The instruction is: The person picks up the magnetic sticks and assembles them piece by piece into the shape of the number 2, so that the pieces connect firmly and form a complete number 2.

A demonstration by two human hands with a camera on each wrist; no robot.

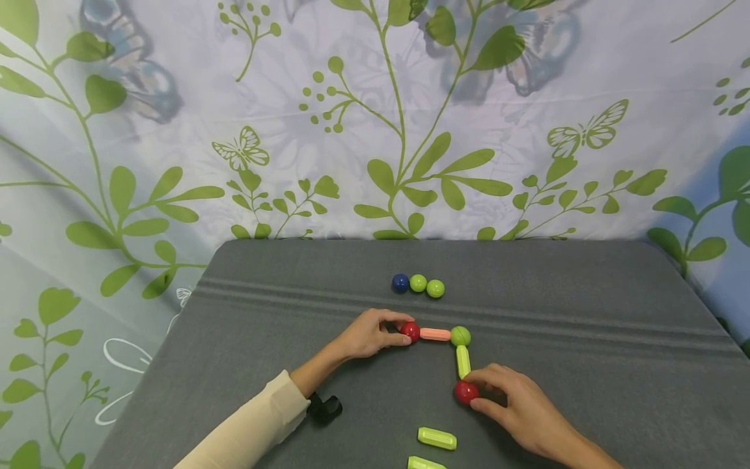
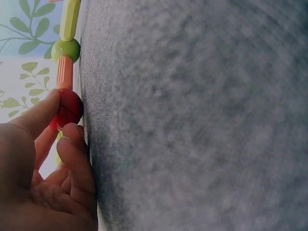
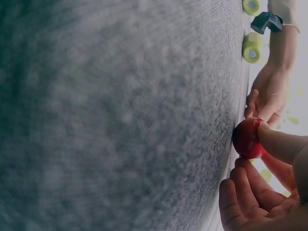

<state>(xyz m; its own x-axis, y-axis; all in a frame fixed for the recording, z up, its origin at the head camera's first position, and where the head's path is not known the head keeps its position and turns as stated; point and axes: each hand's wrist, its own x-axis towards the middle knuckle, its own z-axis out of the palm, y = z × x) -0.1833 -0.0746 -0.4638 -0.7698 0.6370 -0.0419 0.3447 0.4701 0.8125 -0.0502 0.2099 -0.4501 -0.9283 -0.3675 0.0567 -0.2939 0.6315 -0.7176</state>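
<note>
On the grey table a bent chain of toy pieces lies between my hands. My left hand point(image 1: 370, 334) pinches a red ball point(image 1: 411, 331) at its left end. From that ball an orange rod point(image 1: 435, 334) runs to a green ball point(image 1: 460, 336), and a green rod point(image 1: 463, 361) leads from there toward me to a second red ball point(image 1: 466, 392). My right hand point(image 1: 518, 407) pinches this second ball between thumb and fingers. In the right wrist view the thumb presses on the red ball point(image 3: 248, 138); the left wrist view shows the other red ball point(image 2: 70, 107) between thumb and fingers.
Behind the chain sit a blue ball point(image 1: 400, 283) and two green balls point(image 1: 426, 285) in a row. Nearer me lie two loose green rods point(image 1: 437, 438), one cut by the frame's edge. A leaf-patterned cloth point(image 1: 328, 130) hangs behind the table point(image 1: 586, 293).
</note>
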